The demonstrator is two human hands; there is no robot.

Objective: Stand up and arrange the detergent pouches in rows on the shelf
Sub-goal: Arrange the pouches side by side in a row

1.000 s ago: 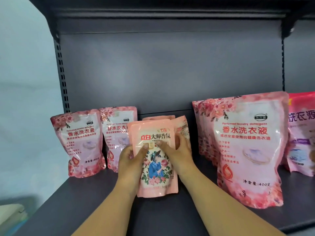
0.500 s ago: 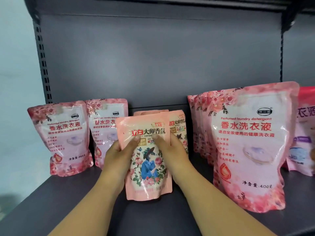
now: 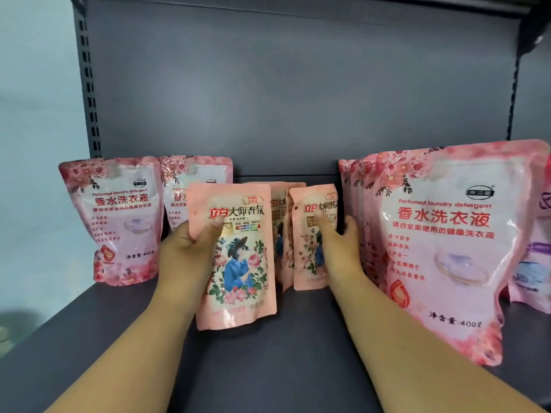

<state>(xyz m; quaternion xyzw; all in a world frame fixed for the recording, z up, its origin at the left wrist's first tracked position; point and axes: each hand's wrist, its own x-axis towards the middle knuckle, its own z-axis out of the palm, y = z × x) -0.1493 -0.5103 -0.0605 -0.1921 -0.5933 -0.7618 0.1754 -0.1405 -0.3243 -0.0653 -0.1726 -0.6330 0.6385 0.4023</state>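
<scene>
Two hands, left [image 3: 190,248] and right [image 3: 337,248], each pinching a "大师香氛" pouch [image 3: 235,263], another [image 3: 313,234].

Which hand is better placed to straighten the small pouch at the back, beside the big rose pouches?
Probably the right hand: it already grips that back small pouch by its edge, while the left hand is busy holding the front small pouch.

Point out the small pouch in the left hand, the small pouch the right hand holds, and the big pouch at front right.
Small salmon-pink pouch in left grip [image 3: 238,263], head view, figure print.
Small salmon-pink pouch in right grip [image 3: 307,254], head view, lower front.
Large pink floral pouch [image 3: 444,251], head view, front panel.
</scene>
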